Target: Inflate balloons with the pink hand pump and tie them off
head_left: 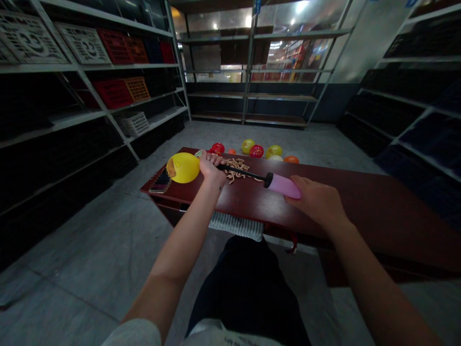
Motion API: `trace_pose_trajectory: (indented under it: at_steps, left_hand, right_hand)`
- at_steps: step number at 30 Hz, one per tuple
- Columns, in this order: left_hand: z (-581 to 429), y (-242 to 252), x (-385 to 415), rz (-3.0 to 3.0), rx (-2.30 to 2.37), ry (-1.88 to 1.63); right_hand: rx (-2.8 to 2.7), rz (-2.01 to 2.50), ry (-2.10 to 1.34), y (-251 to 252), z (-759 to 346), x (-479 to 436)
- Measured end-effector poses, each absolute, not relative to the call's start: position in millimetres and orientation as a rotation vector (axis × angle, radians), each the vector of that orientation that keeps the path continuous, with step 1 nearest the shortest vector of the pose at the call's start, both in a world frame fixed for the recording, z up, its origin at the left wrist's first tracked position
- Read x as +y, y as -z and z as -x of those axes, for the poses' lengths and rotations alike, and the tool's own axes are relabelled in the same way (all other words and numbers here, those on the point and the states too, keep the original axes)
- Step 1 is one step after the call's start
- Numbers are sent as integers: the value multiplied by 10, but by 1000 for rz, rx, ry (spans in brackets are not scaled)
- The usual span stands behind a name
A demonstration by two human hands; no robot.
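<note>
Left hand point(212, 166) closed around the far end of a pump point(283, 185), over the near side of a dark red table point(378, 202); right hand point(317, 197) grasps its pink body. Black rod runs bare between the two. Yellow balloon point(184, 168), swollen, sits just beyond the left hand's knuckles, on the side away from the right. Its neck is hidden by fingers; seating on the nozzle can't be told. Tan curled pieces point(234, 175) heaped behind the rod.
</note>
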State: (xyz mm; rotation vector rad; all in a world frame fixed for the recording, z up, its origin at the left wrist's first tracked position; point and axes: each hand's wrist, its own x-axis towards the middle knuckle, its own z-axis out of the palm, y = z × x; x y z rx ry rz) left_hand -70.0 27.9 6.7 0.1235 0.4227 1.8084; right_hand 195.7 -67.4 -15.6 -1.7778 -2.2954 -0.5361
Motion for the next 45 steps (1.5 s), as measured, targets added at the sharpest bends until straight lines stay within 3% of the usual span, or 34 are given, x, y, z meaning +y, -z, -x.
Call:
trace_pose_trajectory:
  at_steps: [10,25,39,45]
  left_hand:
    - [270,-114,-39,-106,357,-1709]
    - [318,101,84,-113,486,-1584]
    - [341,127,163,-306,396,-1657]
    - [474,46,322,-291,461,-1682]
  right_hand:
    - [-2303,1700,592,57,-1399,-720]
    - [-2234,1832,467,398,-1402,-776]
    - [-2174,2046,-183,287,-1177,-783]
    - [-2179,2041,-41,232,-1131,-834]
